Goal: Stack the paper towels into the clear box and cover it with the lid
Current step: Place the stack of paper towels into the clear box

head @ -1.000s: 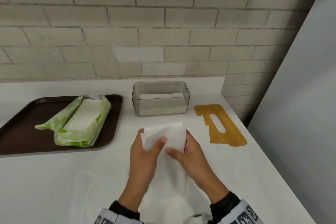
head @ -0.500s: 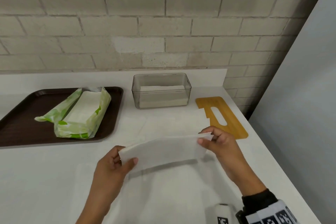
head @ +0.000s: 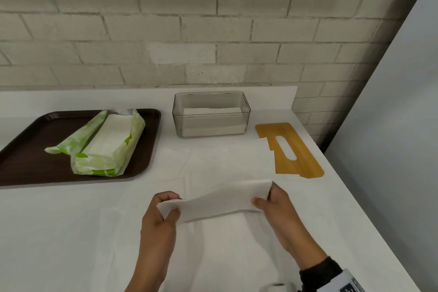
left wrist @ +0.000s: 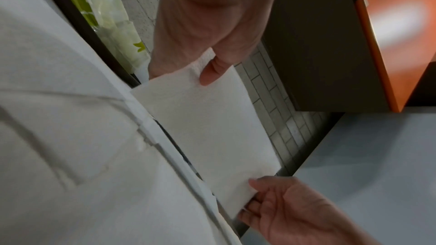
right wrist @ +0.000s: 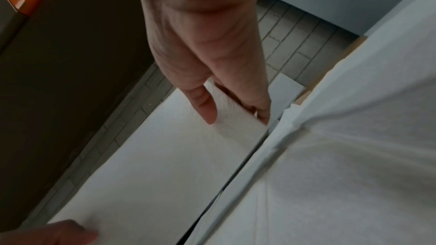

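Note:
A folded white paper towel [head: 214,200] is stretched level between both hands above the counter. My left hand [head: 166,208] pinches its left end [left wrist: 200,68]; my right hand [head: 265,199] pinches its right end [right wrist: 226,111]. The clear box [head: 211,114] stands at the back by the wall, open, with a stack of towels inside. Its wooden lid [head: 288,149], with a long slot, lies flat to the right of the box. More white towels [head: 225,244] lie spread on the counter under the held one.
A brown tray [head: 28,161] at the left holds an opened green-and-white towel packet [head: 104,142]. The white counter [head: 59,232] ends at a brick wall behind and at a right edge beside a grey panel [head: 391,125].
The hands moved apart from a close upright hold, pulling the towel out into a level strip. In the last half second the strip shifted right and a little toward the box.

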The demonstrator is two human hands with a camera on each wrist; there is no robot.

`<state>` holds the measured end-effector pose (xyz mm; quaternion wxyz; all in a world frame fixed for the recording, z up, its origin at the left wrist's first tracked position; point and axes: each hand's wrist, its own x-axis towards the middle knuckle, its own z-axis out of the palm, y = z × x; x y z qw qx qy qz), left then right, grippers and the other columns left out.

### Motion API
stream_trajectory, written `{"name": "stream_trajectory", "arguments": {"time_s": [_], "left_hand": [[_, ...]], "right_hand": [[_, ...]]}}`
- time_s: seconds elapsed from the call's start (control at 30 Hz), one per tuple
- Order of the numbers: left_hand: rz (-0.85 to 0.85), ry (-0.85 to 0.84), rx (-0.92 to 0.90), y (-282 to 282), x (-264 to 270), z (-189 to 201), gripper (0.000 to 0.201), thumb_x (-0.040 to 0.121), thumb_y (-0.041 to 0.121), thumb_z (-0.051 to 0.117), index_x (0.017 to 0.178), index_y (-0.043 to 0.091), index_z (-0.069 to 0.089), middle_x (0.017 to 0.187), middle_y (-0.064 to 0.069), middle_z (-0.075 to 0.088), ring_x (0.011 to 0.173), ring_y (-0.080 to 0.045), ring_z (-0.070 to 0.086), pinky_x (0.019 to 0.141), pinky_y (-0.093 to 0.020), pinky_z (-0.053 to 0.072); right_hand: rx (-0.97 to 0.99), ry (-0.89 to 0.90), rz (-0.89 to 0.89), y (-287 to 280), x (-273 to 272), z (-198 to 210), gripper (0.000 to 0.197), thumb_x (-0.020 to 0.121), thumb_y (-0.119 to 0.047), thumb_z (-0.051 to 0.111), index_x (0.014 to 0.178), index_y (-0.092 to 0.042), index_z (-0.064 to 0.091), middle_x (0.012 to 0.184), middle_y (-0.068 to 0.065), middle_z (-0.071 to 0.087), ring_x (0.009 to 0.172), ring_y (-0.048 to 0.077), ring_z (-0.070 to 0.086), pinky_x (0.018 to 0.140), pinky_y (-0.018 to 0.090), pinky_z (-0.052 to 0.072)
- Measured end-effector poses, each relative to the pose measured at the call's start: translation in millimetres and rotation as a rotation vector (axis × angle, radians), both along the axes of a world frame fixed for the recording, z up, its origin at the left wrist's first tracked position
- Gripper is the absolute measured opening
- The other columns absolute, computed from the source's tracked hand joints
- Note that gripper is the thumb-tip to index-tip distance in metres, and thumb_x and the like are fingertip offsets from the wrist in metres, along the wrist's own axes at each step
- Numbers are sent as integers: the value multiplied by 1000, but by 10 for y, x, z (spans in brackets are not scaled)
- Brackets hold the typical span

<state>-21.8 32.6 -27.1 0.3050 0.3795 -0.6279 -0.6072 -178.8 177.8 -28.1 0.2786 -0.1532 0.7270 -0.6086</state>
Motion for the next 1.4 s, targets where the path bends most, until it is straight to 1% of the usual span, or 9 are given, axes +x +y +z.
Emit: {"name": "stream_trajectory", "arguments": {"time_s": [0.2, 0.43, 0.57, 0.7, 0.93, 1.13, 1.23, 1.33, 1.4], "left_hand": [[-14, -49, 32, -14, -28, -15, 34, 83, -12, 48, 92, 20, 57, 89, -5, 61, 79, -22, 52, 65, -30, 40], [-45, 14, 75, -156, 29, 100, 28, 86, -12, 53, 91, 16, 58, 84, -3, 65, 75, -18, 57, 65, -28, 42], [-330, -241, -82, -277, 197, 95, 32, 79, -10, 64, 83, 21, 62, 73, -3, 67, 61, -13, 59, 60, -23, 44], [-630, -400, -152, -228, 220, 184, 28, 75, 7, 75, 84, 32, 65, 74, 12, 69, 60, -2, 59, 64, -20, 48], [-330, -104, 219, -33, 40, 224, 51, 71, 40, 76, 115, 18, 64, 103, -1, 74, 98, -24, 68, 93, -47, 51], [-94, -3, 384, -276, 326, 34, 27, 85, 12, 64, 110, 3, 63, 99, -18, 72, 95, -38, 67, 94, -54, 48], [-44, 20, 401, -362, 419, -8, 28, 86, 12, 62, 112, 0, 62, 102, -21, 70, 96, -39, 65, 92, -54, 48], [-20, 24, 408, -400, 452, -36, 30, 88, 13, 61, 115, 0, 60, 103, -21, 70, 96, -39, 65, 92, -54, 48], [-28, 22, 413, -407, 455, -53, 30, 89, 14, 61, 116, 0, 60, 103, -20, 70, 96, -39, 65, 92, -53, 48]], "right_hand": [[130, 2, 101, 6, 9, -110, 26, 83, 8, 53, 87, -18, 54, 85, 0, 54, 75, 13, 48, 63, 19, 37], [25, 41, 58, 22, -97, 123, 29, 90, -3, 56, 109, -24, 60, 107, -7, 67, 101, 9, 62, 88, 26, 49], [45, 224, 89, -9, -243, 360, 17, 87, -5, 61, 99, -16, 64, 100, -1, 68, 95, 15, 64, 89, 30, 52], [-21, 403, 235, -214, -307, 783, 22, 84, -2, 64, 76, -22, 62, 74, -13, 58, 65, -2, 51, 64, 9, 41], [-4, 402, 522, -743, -209, 901, 19, 89, -11, 62, 83, -28, 64, 80, -12, 62, 75, 2, 57, 71, 17, 46], [363, 342, 314, -710, -616, 344, 17, 89, 0, 53, 92, -14, 62, 88, 2, 63, 69, 11, 56, 66, 21, 46], [620, 396, 491, -691, -696, 114, 4, 83, -12, 67, 87, -14, 66, 96, 1, 66, 85, 14, 59, 76, 23, 47], [720, 402, 706, -688, -596, 56, 24, 72, -35, 78, 83, -18, 65, 89, -8, 58, 93, 13, 52, 81, 24, 44], [849, 530, 786, -693, -510, 35, 39, 68, -41, 80, 93, -18, 62, 106, -4, 46, 105, 18, 39, 93, 31, 40]]}}
